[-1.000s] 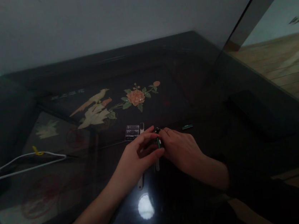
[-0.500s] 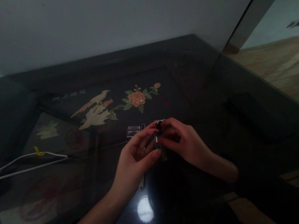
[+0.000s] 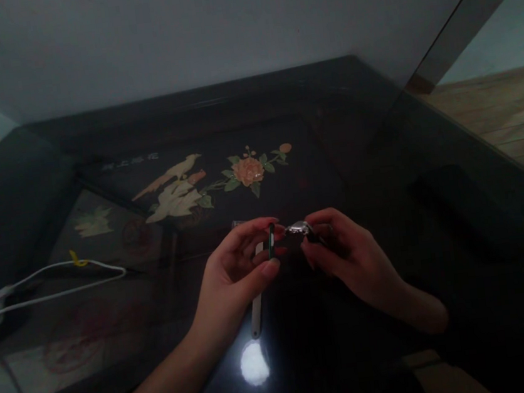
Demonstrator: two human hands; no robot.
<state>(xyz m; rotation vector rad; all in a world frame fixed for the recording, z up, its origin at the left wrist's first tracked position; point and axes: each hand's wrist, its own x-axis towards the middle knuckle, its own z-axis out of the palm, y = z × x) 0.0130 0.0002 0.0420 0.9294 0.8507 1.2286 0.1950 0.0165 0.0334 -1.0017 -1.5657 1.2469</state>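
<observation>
Between the thumb and fingertips of my left hand (image 3: 233,272) stands a thin, flat piece with a green edge (image 3: 271,241), seen nearly edge-on with a small white patch on its side. My right hand (image 3: 353,252) pinches a small shiny silver object with a dark part (image 3: 299,227); its kind is too small and dim to make out. A narrow gap separates the two objects. Under my left hand lies a pale narrow strip with a hole at its end (image 3: 257,317), partly covered by the fingers.
The dark glossy table (image 3: 332,150) bears a bird-and-flower picture (image 3: 247,171). A white cable (image 3: 65,298) with a yellow tie (image 3: 77,260) loops at the left. At the right lies a dark flat object (image 3: 461,199), hard to make out. A wall (image 3: 177,36) stands behind.
My right hand has moved right, away from my left, bringing the silver object into clearer view. My left hand still holds the green-edged piece. The view has shifted slightly.
</observation>
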